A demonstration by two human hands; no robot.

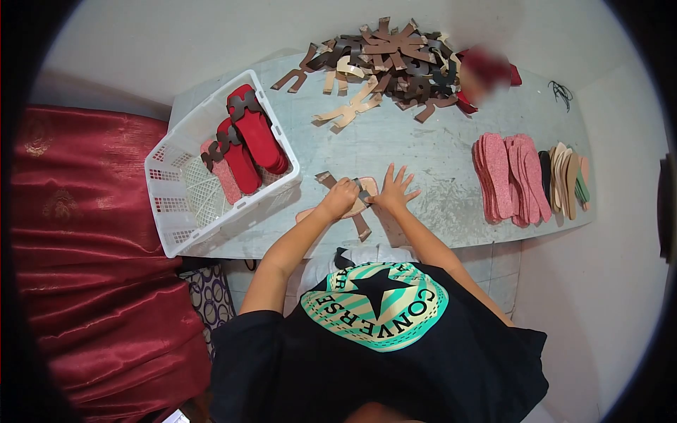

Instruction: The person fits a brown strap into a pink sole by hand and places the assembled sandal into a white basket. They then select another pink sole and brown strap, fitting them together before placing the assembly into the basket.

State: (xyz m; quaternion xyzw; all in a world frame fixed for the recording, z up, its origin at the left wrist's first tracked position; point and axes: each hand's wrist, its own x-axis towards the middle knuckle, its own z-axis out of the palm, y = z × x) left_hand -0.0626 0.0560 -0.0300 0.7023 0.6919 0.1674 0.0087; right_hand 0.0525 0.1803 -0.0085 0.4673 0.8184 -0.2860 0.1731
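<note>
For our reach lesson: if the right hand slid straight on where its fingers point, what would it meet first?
Probably the pile of strap cutouts across the table; the right hand has bare surface until then.

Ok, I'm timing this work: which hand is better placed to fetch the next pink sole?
Probably the right hand: it lies open, on the side of the pink soles. The left hand is closed on the strap.

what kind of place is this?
Likely a small sandal-making workshop: a pile of cut straps, stacked pink insoles, and a white basket holding red sandals. The left hand grips a strap on a sole.
</note>
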